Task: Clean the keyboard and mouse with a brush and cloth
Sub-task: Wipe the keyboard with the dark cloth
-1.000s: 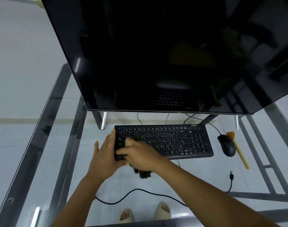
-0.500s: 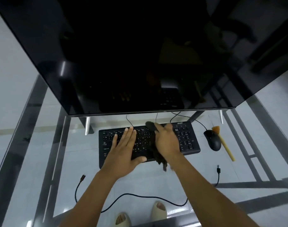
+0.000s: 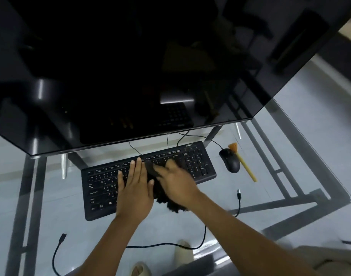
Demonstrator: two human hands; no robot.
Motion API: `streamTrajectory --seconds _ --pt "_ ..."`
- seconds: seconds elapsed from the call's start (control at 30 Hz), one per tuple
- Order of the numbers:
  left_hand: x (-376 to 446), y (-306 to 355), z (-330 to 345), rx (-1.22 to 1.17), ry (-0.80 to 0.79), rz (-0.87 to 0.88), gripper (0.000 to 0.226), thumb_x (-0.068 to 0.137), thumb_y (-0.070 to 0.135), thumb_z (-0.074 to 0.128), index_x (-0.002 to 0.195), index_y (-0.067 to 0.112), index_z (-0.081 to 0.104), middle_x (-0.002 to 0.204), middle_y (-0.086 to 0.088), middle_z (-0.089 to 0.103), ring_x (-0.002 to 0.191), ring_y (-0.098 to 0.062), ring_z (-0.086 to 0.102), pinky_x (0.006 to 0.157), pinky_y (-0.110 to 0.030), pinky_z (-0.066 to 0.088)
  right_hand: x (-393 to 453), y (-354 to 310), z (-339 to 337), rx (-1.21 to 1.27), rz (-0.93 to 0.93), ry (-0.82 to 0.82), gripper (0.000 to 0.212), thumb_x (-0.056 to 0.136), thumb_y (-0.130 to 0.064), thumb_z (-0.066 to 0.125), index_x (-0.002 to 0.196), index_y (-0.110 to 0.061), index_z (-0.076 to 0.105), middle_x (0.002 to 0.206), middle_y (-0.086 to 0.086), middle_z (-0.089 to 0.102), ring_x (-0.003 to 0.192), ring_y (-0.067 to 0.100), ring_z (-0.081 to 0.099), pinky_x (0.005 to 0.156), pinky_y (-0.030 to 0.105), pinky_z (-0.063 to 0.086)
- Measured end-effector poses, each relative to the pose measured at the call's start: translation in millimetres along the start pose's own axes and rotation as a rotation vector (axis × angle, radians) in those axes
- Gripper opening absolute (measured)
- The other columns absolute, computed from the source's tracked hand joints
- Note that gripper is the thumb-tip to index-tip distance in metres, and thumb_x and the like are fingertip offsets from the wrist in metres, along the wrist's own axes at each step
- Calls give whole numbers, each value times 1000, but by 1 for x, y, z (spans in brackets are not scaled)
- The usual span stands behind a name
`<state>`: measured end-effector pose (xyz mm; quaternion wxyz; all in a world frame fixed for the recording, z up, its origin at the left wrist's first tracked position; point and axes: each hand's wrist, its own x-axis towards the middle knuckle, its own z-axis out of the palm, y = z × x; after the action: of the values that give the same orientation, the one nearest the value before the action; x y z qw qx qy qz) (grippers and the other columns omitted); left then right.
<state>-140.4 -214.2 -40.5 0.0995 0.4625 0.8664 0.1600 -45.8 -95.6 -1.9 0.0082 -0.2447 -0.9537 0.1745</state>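
A black keyboard (image 3: 103, 184) lies on the glass desk under the monitor. My left hand (image 3: 133, 188) rests flat on its middle keys, fingers spread. My right hand (image 3: 175, 182) presses a dark cloth (image 3: 168, 204) onto the keys just right of my left hand; the cloth's fringe hangs over the keyboard's near edge. A black mouse (image 3: 230, 160) sits to the right of the keyboard. Beside the mouse lies a brush (image 3: 244, 164) with a yellow handle and orange bristles.
A large dark monitor (image 3: 130, 66) overhangs the back of the keyboard. A loose black cable (image 3: 164, 245) with free plugs curls across the glass desk (image 3: 51, 196) near me. The metal frame and my sandalled feet show through the glass.
My right hand with the cloth has moved down and slightly left over the keys. My left hand stays flat on the keyboard. The camera has tilted, so the keyboard sits slanted in view.
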Motion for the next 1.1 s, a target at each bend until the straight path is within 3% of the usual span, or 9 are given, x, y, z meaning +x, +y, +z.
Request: streamTrajectory --seconds 0.07,0.17,0.33,0.43,0.57,0.73,0.93,1.1 --pt "1 2 5 34 29 -2 66 96 45 5 150 9 14 159 -3 6 146 -17 -4 116 -43 -12 13 35 -9 -31 192 79 41 97 -22 46 137 -30 46 116 11 45 81 31 63 76 41 57" --pt "-3 -5 11 92 58 16 61 99 42 14 150 7 20 158 -5 14 147 -19 5 116 -44 -5 16 79 -25 67 572 237 37 99 -17 41 135 -22 48 120 16 44 83 34 63 79 40 55" --pt "-3 -4 14 131 66 17 60 99 40 19 149 7 23 158 -7 17 146 -21 9 117 -46 0 -17 64 -10 76 403 202 38 99 -20 43 137 -18 48 114 16 48 80 32 63 78 40 56" --pt "-2 -4 16 143 65 17 60 100 40 18 149 8 21 158 -6 16 147 -20 7 116 -46 0 -23 99 -23 152 574 278 36 99 -17 43 133 -16 53 107 14 47 64 20 55 68 31 49" --pt "-2 -6 16 146 74 14 59 100 39 19 149 8 21 158 -6 16 147 -21 8 116 -46 1 -46 105 -20 161 542 229 33 98 -15 45 129 -15 57 97 9 47 57 11 45 59 21 37" --pt "-1 -6 16 146 67 25 59 100 41 18 149 8 22 158 -6 17 146 -21 10 115 -46 1 -41 109 -23 186 568 227 30 98 -15 45 124 -15 59 100 12 54 66 17 50 62 17 36" --pt "-1 -9 16 152 82 37 60 100 40 18 149 7 22 157 -7 18 146 -22 10 116 -46 1 21 111 -37 178 521 233 33 99 -18 42 128 -12 56 109 19 54 78 24 54 80 25 41" --pt "-3 -7 18 154 80 27 59 100 40 18 149 7 20 158 -6 16 146 -21 9 116 -46 1 -53 105 -14 204 512 243 37 99 -19 45 135 -18 50 102 7 49 67 8 46 71 21 41"
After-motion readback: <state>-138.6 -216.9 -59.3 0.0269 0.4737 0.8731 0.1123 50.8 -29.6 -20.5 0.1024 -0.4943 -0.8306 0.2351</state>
